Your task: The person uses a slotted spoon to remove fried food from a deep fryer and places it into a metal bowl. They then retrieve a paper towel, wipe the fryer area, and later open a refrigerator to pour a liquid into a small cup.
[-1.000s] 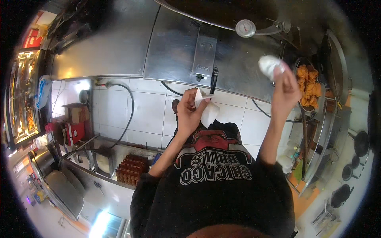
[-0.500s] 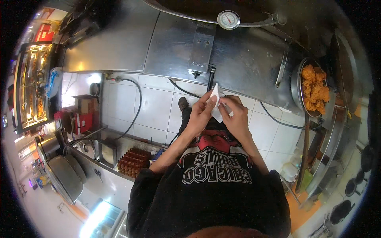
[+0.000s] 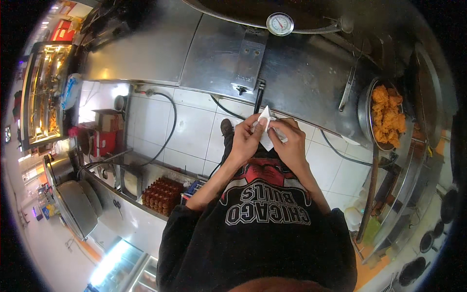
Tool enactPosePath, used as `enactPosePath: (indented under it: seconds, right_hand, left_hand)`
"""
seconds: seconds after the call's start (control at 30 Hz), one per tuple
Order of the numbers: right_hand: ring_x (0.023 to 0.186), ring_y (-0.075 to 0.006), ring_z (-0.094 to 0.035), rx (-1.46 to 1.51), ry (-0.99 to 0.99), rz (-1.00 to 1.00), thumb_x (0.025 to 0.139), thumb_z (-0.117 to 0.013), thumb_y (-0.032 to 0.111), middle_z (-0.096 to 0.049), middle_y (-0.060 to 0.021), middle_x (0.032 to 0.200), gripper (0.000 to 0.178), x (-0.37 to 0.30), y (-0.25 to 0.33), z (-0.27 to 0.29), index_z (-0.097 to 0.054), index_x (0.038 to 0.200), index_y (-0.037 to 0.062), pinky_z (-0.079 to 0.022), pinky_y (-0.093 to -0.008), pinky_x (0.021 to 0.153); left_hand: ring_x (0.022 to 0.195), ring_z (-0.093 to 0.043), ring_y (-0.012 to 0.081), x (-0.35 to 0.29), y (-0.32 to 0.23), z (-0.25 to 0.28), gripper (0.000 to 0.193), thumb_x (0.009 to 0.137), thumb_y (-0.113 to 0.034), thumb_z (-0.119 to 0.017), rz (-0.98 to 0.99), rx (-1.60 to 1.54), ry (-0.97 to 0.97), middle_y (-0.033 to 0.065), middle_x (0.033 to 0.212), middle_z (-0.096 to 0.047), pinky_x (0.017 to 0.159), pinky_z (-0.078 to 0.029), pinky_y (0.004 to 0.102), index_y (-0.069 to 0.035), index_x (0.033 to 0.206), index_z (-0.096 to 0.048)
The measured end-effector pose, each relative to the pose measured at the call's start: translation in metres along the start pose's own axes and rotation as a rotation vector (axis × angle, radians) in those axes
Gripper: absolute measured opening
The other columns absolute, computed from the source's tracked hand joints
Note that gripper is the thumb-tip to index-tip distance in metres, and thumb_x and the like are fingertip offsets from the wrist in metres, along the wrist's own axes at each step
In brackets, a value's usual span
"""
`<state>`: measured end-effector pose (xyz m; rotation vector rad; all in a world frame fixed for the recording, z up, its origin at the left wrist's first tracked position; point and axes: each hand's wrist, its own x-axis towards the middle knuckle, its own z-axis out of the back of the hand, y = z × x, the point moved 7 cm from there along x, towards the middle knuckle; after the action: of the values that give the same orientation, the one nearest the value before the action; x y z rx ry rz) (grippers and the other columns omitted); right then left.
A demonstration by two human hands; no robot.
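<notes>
A folded white paper napkin (image 3: 266, 113) is pinched between my two hands in front of my torso, its pointed corner sticking up past the fingers. My left hand (image 3: 247, 137) grips one side, thumb pressed on the paper. On the other side my right hand (image 3: 289, 138) holds it with bent thumb and fingers. Part of the white sheet hangs below, between the hands. Just beyond them runs the front edge of a stainless steel counter (image 3: 209, 58), with a metal control box and knob (image 3: 242, 90).
A round dial thermometer (image 3: 280, 24) sits at the rim of a large pan. To the right, a metal bowl (image 3: 365, 109) holds fried chicken (image 3: 388, 117), near tongs (image 3: 347, 87). Black hoses (image 3: 173, 119) cross the tiled floor. Brown bottles (image 3: 163, 194) and scissors (image 3: 117, 206) lie left.
My fingers have shifted slightly on the napkin, the left thumb moving a little along it. Both hands still grip it, and the view has turned slightly.
</notes>
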<state>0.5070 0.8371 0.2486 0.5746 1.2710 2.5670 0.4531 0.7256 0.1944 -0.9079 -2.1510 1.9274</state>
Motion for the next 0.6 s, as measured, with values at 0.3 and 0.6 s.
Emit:
enactPosePath:
  seconds: [0.3,0.6]
  right_hand:
    - [0.069,-0.0217,-0.064,0.068,0.029,-0.138,0.07,-0.069,0.001,-0.063,-0.0115,0.076,0.016,-0.004,-0.006,-0.005,-0.065,0.086,0.0022,-0.048,-0.0288,0.061]
    - [0.073,-0.0131,-0.062,0.246,0.18,-0.163,0.075,-0.068,0.005,-0.065,-0.0073,0.077,0.022,0.016,0.018,-0.003,-0.063,0.096,0.0022,-0.047,-0.0258,0.065]
  left_hand:
    - [0.063,-0.045,0.0025,0.004,-0.008,0.007,0.021,0.089,-0.015,-0.056,-0.11,0.172,-0.036,-0.0018,0.071,-0.06,0.053,-0.038,0.0193,0.004,0.09,-0.063]
    - [0.063,-0.049,0.0033,0.014,0.015,0.032,0.021,0.091,-0.018,-0.054,0.084,-0.046,-0.164,0.0006,0.075,-0.062,0.055,-0.041,0.0199,0.001,0.092,-0.063]
